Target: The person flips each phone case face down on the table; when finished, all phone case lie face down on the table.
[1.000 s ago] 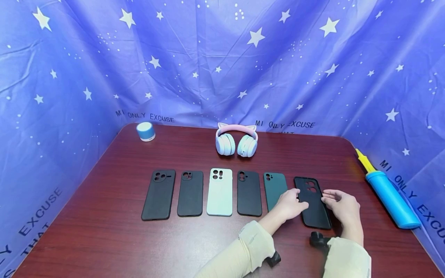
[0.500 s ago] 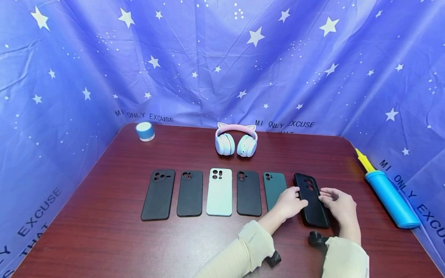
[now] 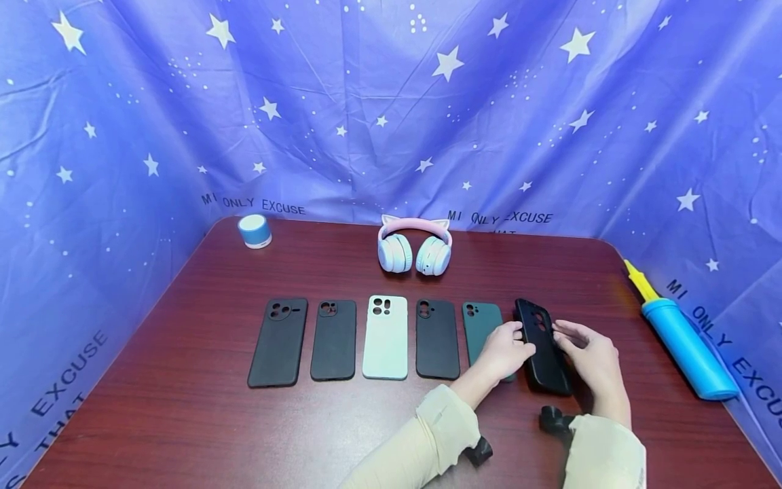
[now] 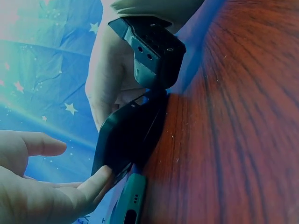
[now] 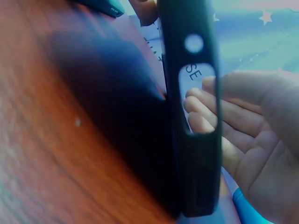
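A black phone case (image 3: 546, 356) with camera cutouts lies tilted, hollow side upward, at the right end of a row. My left hand (image 3: 504, 352) reaches its left edge; in the left wrist view a fingertip touches the case (image 4: 126, 135), while the thumb stands off it. At the right side, my right hand (image 3: 592, 353) has its fingertips near the rim. Through a slot in the case's end (image 5: 198, 172), the right wrist view shows these fingers (image 5: 243, 116) loosely extended. Partly behind my left hand is a dark green phone case (image 3: 479, 326).
Left of these lie a black case (image 3: 437, 339), a pale mint case (image 3: 385, 339) and two more black cases (image 3: 333, 339). Headphones with cat ears (image 3: 414, 248) and a small blue cylinder (image 3: 254, 231) stand behind. A blue hand pump (image 3: 690, 350) lies near the right edge.
The rightmost black case has tipped up further, so less of its inside shows in the head view. Both hands have shifted slightly left and away from the wearer with it.
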{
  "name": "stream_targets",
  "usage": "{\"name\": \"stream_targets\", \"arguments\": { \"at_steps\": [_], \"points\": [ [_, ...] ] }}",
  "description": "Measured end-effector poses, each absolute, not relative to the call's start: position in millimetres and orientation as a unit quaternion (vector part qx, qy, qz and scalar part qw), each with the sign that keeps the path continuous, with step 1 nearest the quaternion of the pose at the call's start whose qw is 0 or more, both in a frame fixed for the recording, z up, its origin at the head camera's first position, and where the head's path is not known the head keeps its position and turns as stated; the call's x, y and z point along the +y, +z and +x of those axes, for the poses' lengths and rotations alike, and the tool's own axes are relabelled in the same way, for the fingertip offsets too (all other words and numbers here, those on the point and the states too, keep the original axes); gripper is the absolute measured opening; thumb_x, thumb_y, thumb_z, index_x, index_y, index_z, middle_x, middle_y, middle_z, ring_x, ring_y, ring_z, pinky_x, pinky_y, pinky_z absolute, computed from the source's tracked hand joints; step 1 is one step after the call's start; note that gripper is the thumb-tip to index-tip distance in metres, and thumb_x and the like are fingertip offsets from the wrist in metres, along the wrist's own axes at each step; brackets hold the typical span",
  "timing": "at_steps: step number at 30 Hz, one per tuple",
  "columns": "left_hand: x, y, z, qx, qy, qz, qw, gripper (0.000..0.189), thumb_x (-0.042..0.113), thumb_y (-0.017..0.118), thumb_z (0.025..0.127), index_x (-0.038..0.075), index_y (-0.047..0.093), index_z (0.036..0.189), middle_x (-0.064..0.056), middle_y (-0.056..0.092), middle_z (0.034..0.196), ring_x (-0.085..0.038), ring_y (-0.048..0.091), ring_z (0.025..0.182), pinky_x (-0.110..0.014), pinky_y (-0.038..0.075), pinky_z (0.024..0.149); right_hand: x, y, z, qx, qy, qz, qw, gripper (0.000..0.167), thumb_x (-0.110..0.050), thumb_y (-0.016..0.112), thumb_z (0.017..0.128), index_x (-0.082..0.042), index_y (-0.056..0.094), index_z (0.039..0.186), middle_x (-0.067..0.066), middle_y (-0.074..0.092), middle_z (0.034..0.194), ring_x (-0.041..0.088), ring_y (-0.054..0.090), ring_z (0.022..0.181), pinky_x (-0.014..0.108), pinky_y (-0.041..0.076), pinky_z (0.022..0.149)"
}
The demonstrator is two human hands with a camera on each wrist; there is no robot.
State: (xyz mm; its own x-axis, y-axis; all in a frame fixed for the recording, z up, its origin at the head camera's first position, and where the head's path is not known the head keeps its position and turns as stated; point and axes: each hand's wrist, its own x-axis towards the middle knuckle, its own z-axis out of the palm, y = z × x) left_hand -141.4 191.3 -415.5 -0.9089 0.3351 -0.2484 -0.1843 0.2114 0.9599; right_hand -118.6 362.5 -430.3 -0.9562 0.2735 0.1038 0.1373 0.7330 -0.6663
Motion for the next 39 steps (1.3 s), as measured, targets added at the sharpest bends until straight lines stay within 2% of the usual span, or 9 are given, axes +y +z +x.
{"name": "stream_targets", "arguments": {
  "at_steps": [4,11,13,20,23,27,29,36,39],
  "points": [
    [190.3,-414.8,-142.1,0.749,0.628,0.053,0.205,0.048,0.010,0.064,0.088,0.009,0.055,0.135,-0.007,0.065,0.127,-0.016,0.064,0.112,-0.028,0.055,0.090,360.2,-428.7,-119.2,-0.915,0.386,-0.089,0.074,0.045,-0.028,0.061,0.096,0.002,0.060,0.128,0.025,0.066,0.119,-0.026,0.052,0.074,0.004,0.047,0.064],
    [188.6,-412.8,-143.3,0.743,0.638,0.064,0.194,0.047,0.008,0.063,0.088,0.008,0.056,0.135,-0.007,0.066,0.126,-0.016,0.066,0.110,-0.026,0.055,0.087,357.9,-427.0,-119.7,-0.908,0.410,-0.080,0.025,0.056,-0.036,0.057,0.097,0.004,0.052,0.136,0.028,0.057,0.132,-0.028,0.048,0.081,0.001,0.045,0.069],
    [188.4,-412.3,-143.1,0.740,0.641,0.067,0.193,0.047,0.008,0.063,0.089,0.008,0.056,0.135,-0.007,0.067,0.125,-0.015,0.066,0.109,-0.024,0.055,0.086,357.0,-425.9,-120.0,-0.891,0.446,-0.081,0.012,0.059,-0.036,0.056,0.098,0.006,0.049,0.138,0.022,0.059,0.132,-0.025,0.053,0.084,0.004,0.049,0.073],
    [187.8,-411.2,-141.2,0.731,0.649,0.083,0.193,0.046,0.007,0.063,0.089,0.008,0.056,0.135,-0.005,0.067,0.124,-0.012,0.068,0.105,-0.021,0.056,0.081,355.2,-423.3,-120.6,-0.822,0.566,-0.068,-0.017,0.064,-0.034,0.052,0.100,0.011,0.037,0.143,-0.026,0.056,0.107,-0.017,0.060,0.094,0.010,0.053,0.081],
    [188.1,-411.9,-141.0,0.728,0.652,0.095,0.189,0.045,0.007,0.063,0.089,0.008,0.057,0.134,-0.003,0.068,0.124,-0.010,0.068,0.104,-0.017,0.054,0.080,354.3,-421.8,-120.5,-0.823,0.563,-0.073,-0.026,0.065,-0.035,0.052,0.100,0.010,0.036,0.144,-0.017,0.058,0.116,-0.017,0.059,0.093,0.010,0.053,0.081],
    [189.2,-411.9,-141.2,0.733,0.646,0.109,0.184,0.045,0.007,0.063,0.089,0.009,0.058,0.133,-0.001,0.068,0.124,-0.008,0.068,0.104,-0.014,0.052,0.080,352.8,-420.9,-121.1,-0.838,0.539,-0.080,-0.035,0.066,-0.039,0.051,0.100,0.007,0.037,0.145,0.013,0.050,0.137,-0.019,0.056,0.093,0.008,0.052,0.080],
    [189.3,-411.4,-141.3,0.736,0.642,0.113,0.183,0.045,0.007,0.063,0.089,0.010,0.058,0.134,0.000,0.067,0.125,-0.007,0.067,0.105,-0.014,0.051,0.080,352.6,-421.1,-121.1,-0.842,0.532,-0.080,-0.037,0.066,-0.040,0.050,0.100,0.006,0.037,0.145,0.015,0.048,0.138,-0.019,0.055,0.093,0.009,0.052,0.079],
    [186.5,-412.0,-141.4,0.739,0.635,0.133,0.181,0.046,0.008,0.061,0.091,0.011,0.055,0.136,0.001,0.065,0.128,-0.007,0.066,0.108,-0.014,0.051,0.082,354.0,-421.7,-121.1,-0.800,0.593,-0.079,-0.044,0.062,-0.034,0.052,0.100,0.008,0.037,0.144,-0.027,0.056,0.102,-0.008,0.063,0.088,0.017,0.056,0.074],
    [186.9,-412.8,-141.6,0.740,0.633,0.135,0.181,0.046,0.008,0.061,0.091,0.011,0.055,0.136,0.001,0.065,0.128,-0.006,0.066,0.108,-0.013,0.051,0.082,354.9,-422.7,-120.8,-0.762,0.642,-0.073,-0.042,0.042,-0.027,0.052,0.100,-0.006,0.049,0.136,-0.026,0.060,0.097,-0.003,0.066,0.086,0.020,0.058,0.072]
  ]
}}
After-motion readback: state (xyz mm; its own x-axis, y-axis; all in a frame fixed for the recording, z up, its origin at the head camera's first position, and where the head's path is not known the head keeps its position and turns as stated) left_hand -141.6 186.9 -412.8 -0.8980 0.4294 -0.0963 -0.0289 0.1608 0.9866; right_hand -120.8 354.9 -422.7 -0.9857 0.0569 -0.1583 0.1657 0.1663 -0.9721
